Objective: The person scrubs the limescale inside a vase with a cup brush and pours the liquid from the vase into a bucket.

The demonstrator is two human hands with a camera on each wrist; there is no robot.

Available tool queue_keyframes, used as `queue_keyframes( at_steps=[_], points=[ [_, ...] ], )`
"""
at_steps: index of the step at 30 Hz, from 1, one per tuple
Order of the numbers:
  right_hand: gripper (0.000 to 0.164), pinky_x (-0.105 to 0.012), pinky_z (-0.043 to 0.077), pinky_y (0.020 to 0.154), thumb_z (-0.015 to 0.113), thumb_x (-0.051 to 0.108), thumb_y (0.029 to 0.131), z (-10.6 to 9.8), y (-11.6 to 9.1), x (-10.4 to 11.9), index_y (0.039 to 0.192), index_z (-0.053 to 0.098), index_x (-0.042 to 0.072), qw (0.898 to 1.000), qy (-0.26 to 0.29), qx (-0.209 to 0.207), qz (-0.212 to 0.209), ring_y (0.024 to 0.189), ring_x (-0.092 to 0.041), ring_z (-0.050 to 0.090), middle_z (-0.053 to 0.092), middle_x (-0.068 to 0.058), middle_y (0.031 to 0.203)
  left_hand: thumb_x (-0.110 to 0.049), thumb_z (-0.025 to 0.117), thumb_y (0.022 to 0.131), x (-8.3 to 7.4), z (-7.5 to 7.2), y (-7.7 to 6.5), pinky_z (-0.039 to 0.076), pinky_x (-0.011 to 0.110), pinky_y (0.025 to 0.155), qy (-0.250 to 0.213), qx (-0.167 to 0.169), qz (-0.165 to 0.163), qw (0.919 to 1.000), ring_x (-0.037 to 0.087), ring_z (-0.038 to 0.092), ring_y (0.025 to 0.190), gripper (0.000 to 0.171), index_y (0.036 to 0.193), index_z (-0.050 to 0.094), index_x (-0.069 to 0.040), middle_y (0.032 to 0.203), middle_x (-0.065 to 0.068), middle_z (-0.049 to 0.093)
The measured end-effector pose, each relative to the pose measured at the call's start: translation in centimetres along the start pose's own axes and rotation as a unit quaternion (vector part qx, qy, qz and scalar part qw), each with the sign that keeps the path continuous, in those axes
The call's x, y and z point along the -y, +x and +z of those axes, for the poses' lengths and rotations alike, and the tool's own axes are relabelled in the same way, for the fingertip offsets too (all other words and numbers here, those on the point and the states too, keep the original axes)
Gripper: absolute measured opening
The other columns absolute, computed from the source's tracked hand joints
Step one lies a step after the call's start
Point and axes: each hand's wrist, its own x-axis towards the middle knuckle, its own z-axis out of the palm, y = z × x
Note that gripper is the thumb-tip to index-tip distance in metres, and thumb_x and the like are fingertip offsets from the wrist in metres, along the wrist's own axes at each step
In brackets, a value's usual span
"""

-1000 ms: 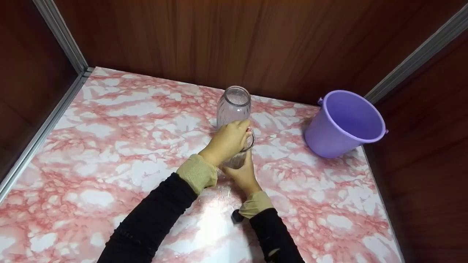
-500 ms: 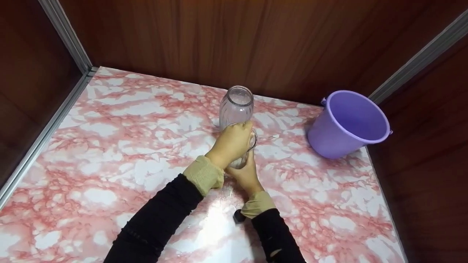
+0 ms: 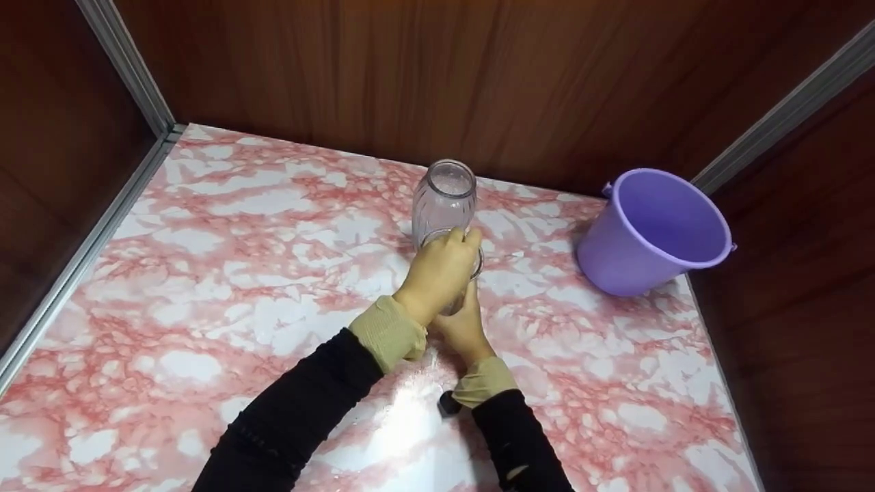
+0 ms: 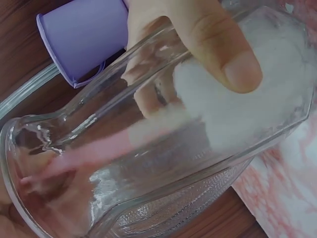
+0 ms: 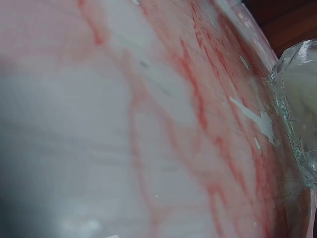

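My left hand is over the mouth of a clear glass vase and grips the pink handle of a bottle brush. The brush's white bristle head shows through the glass, low inside the vase. My right hand grips the body of that vase from the right, its thumb lying along the glass. In the head view my left hand hides most of this vase, leaving part of its rim. At the right edge of the right wrist view is the vase's thick base.
A second, ribbed glass vase stands upright right behind the held one. To the right is a purple bucket. Brown wood-grain panels enclose the pink-and-white marbled table. A small black object sits beside my right cuff.
My left hand has moved slightly right and nearer over the vase mouth. My right hand keeps its hold on the vase. The head view has shifted a little.
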Motion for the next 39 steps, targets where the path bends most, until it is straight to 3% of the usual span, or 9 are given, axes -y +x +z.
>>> queue_keyframes(
  at_steps=[4,10,22,27,35,39],
  points=[
    [0.102,-0.033,0.029,0.112,0.073,-0.013,0.070,0.20,-0.10,0.29,0.150,0.014,0.007,1.000,0.007,-0.003,-0.018,0.130,-0.020,0.039,0.036,-0.011,0.148,0.002,0.054,0.090,0.07,0.10,-0.04,0.057,0.038,0.064,-0.009,-0.001,0.015,0.9999,0.028,0.067,0.072,0.014,0.102,0.061,0.000,0.089,0.014,0.064],
    [0.102,-0.037,0.038,0.107,0.075,-0.013,0.070,0.46,-0.05,0.29,0.149,0.015,0.007,0.999,0.023,-0.009,-0.021,0.122,-0.022,0.048,0.045,-0.014,0.139,0.002,0.061,0.085,0.43,-0.16,0.34,0.057,0.040,0.071,-0.059,0.043,-0.011,0.9973,0.031,0.067,0.078,0.018,0.102,0.066,-0.001,0.092,0.016,0.065],
    [0.100,-0.038,0.040,0.105,0.073,-0.018,0.070,0.55,0.22,0.08,0.149,0.016,0.007,0.998,0.052,-0.013,-0.018,0.120,-0.023,0.051,0.045,-0.016,0.139,0.000,0.063,0.085,0.47,-0.59,0.89,0.056,0.040,0.075,-0.068,0.077,-0.052,0.9934,0.032,0.066,0.082,0.022,0.108,0.064,-0.003,0.094,0.015,0.063],
    [0.102,-0.038,0.041,0.105,0.074,-0.016,0.070,0.46,0.23,0.17,0.150,0.015,0.010,0.999,0.039,-0.008,-0.013,0.120,-0.024,0.051,0.045,-0.014,0.141,-0.010,0.059,0.094,0.55,-0.57,0.86,0.056,0.040,0.075,-0.077,0.062,-0.054,0.9936,0.032,0.066,0.083,0.016,0.106,0.063,-0.001,0.094,0.015,0.064],
    [0.109,-0.035,0.036,0.109,0.077,-0.011,0.069,0.37,0.19,0.37,0.153,0.011,0.012,1.000,0.008,-0.011,-0.016,0.128,-0.023,0.045,0.036,-0.010,0.150,-0.014,0.061,0.094,0.73,-0.53,0.69,0.057,0.040,0.074,-0.107,0.036,-0.048,0.9925,0.032,0.067,0.082,0.017,0.104,0.062,0.000,0.090,0.015,0.064],
    [0.107,-0.036,0.038,0.107,0.079,-0.008,0.070,0.41,0.13,0.53,0.152,0.013,0.011,1.000,-0.009,-0.016,-0.012,0.124,-0.023,0.049,0.041,-0.012,0.146,-0.014,0.060,0.095,0.80,-0.64,0.71,0.056,0.040,0.075,-0.117,0.038,-0.053,0.9910,0.033,0.066,0.084,0.017,0.105,0.061,0.000,0.091,0.016,0.064]
  ],
)
